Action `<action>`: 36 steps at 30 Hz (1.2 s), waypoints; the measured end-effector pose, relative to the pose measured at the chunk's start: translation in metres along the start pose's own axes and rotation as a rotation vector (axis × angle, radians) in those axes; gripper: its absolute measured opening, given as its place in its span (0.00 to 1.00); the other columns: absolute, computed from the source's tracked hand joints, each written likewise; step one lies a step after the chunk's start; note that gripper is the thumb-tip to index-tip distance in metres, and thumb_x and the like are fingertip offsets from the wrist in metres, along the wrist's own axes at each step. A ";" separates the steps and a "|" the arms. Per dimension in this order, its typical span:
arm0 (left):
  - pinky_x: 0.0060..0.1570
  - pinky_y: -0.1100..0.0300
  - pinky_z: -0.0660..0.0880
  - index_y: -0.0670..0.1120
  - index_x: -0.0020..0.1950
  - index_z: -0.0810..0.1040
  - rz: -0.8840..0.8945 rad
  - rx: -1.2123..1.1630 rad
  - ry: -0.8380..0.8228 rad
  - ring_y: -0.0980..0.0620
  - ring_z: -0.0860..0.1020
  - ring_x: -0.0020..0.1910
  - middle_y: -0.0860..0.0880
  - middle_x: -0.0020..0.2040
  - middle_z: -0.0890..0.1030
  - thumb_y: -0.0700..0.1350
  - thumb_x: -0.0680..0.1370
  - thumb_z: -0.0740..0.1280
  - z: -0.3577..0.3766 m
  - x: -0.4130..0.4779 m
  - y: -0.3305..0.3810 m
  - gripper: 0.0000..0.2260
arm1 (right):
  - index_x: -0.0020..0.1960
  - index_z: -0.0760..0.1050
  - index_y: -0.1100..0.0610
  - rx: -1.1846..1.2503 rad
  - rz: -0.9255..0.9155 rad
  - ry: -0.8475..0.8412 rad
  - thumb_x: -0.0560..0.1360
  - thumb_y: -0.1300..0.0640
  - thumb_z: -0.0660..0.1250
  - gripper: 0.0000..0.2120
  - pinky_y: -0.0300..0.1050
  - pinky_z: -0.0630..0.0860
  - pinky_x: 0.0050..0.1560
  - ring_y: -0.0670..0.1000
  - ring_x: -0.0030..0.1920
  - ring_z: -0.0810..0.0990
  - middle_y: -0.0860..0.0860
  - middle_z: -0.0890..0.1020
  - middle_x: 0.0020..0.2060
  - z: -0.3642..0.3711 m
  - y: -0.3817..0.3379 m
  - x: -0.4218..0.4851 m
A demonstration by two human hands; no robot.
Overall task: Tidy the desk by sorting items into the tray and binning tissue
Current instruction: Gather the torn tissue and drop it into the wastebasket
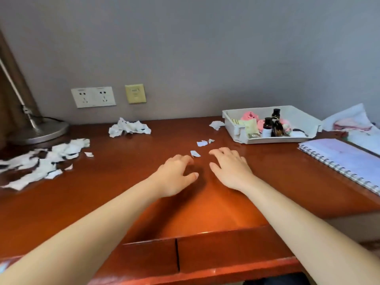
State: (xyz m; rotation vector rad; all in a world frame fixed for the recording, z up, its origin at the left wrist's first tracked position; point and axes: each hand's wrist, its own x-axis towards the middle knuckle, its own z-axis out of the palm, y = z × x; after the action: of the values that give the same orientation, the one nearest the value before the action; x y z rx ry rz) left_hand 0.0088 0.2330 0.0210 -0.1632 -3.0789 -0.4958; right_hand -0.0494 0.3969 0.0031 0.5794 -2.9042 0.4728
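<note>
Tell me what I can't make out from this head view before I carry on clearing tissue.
Head view only:
- Bin: nowhere in frame.
- Torn tissue pile: cut off by the left edge.
- Left hand: curled fingers hide whether it holds a scrap.
- Bottles in the tray: labels too small to read.
- Notebook: cut off by the right edge.
</note>
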 end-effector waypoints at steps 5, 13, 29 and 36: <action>0.72 0.49 0.59 0.48 0.75 0.57 -0.124 0.037 0.117 0.48 0.61 0.74 0.48 0.75 0.61 0.59 0.78 0.59 0.028 0.035 -0.020 0.29 | 0.75 0.56 0.50 0.010 0.097 0.046 0.81 0.48 0.51 0.24 0.54 0.57 0.72 0.56 0.75 0.57 0.53 0.60 0.75 0.030 0.002 0.046; 0.74 0.48 0.49 0.58 0.77 0.45 0.011 0.008 0.140 0.50 0.50 0.78 0.49 0.79 0.51 0.58 0.80 0.54 0.036 0.114 -0.023 0.28 | 0.74 0.59 0.50 0.126 0.083 0.141 0.82 0.51 0.49 0.21 0.52 0.60 0.70 0.54 0.73 0.61 0.50 0.64 0.74 0.041 0.020 0.122; 0.64 0.54 0.68 0.50 0.57 0.66 0.010 -0.163 0.139 0.44 0.74 0.60 0.47 0.59 0.78 0.46 0.81 0.56 0.020 0.194 -0.072 0.05 | 0.74 0.61 0.51 0.211 0.170 0.140 0.81 0.51 0.47 0.22 0.52 0.66 0.65 0.60 0.67 0.69 0.56 0.72 0.68 0.054 0.051 0.234; 0.65 0.53 0.68 0.50 0.67 0.67 0.018 -0.147 0.206 0.48 0.71 0.65 0.49 0.66 0.73 0.46 0.82 0.55 0.018 0.188 -0.082 0.14 | 0.67 0.69 0.55 0.433 0.063 0.249 0.81 0.58 0.50 0.17 0.46 0.72 0.50 0.53 0.49 0.75 0.53 0.77 0.53 0.049 0.052 0.208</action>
State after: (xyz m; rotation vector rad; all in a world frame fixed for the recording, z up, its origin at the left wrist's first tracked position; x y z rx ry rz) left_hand -0.1868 0.1796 -0.0153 -0.1322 -2.8385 -0.6919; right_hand -0.2644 0.3533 -0.0158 0.4397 -2.5950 1.1124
